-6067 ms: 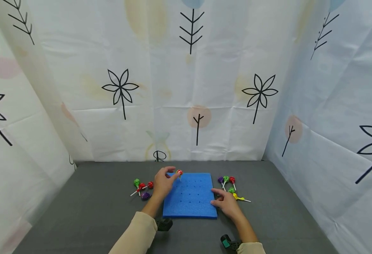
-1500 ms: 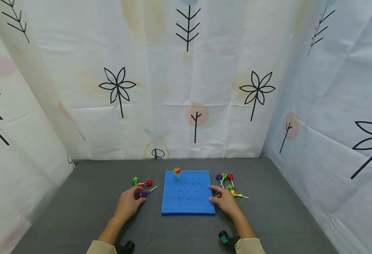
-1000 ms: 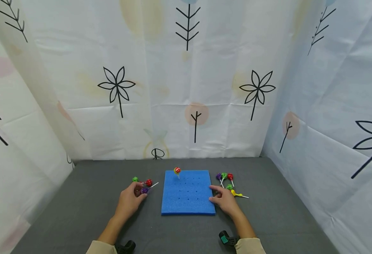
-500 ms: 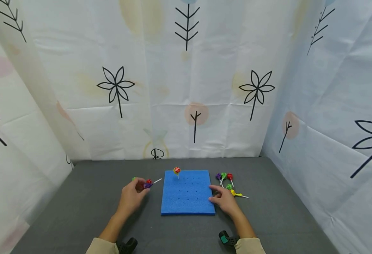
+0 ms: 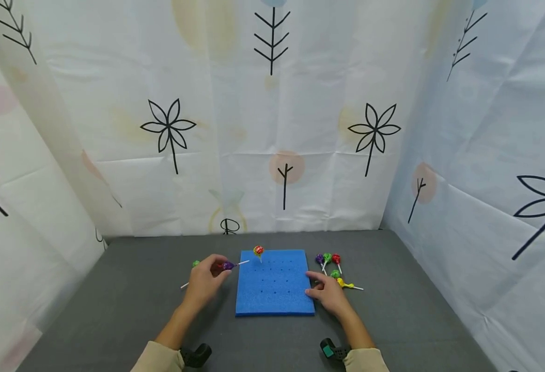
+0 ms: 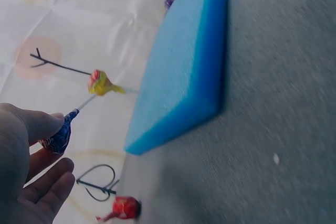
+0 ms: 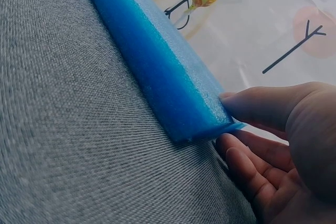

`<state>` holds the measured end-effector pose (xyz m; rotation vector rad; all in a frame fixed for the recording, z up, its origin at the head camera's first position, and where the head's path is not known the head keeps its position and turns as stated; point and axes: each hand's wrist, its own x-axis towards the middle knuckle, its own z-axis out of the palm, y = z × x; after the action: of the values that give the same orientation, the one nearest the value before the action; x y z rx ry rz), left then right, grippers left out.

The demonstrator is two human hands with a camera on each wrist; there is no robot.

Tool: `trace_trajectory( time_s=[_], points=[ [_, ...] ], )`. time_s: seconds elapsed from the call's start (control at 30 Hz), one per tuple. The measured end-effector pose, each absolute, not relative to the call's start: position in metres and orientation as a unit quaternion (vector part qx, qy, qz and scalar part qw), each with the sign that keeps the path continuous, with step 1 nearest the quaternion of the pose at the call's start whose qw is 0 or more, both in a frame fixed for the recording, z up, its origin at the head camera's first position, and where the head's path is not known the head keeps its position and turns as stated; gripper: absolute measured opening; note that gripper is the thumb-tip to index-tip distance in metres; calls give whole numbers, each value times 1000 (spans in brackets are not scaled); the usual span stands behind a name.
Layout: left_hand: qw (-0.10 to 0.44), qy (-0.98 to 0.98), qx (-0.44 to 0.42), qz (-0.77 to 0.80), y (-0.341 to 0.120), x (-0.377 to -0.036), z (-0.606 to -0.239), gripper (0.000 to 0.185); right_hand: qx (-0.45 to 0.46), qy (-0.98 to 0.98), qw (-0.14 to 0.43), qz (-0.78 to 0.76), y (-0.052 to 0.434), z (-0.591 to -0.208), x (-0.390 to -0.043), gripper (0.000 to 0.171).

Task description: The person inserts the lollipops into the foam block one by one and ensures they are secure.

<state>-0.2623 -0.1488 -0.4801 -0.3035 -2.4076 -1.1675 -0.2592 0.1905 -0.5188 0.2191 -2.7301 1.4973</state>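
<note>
Purple lollipop (image 5: 228, 265) sits pinched in the left hand (image 5: 205, 283) at nine o'clock of the blue foam board (image 5: 275, 283), which the right hand (image 5: 330, 296) steadies, fingers straight; best lower the stick upright into a hole.

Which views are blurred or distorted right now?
Head view: sharp, but wide-angle bending at the edges makes things small. Left wrist view: soft, the left hand and purple lollipop blurred. Right wrist view: foam board crisp, right hand slightly soft.

The person's left hand (image 5: 205, 282) was raised above the surface, thumb and fingers pinched together. The right hand (image 5: 329, 295) lay low, its fingers extended and relaxed. Both forearms reached forward in beige sleeves.
</note>
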Motion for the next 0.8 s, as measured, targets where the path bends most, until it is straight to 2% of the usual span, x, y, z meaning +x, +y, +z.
trace_trajectory(
  time_s=[0.8],
  points=[
    [252,-860,-170,-411,-95,-284,-464,25,83,-871,14,484,193,-519,-259,45]
  ],
)
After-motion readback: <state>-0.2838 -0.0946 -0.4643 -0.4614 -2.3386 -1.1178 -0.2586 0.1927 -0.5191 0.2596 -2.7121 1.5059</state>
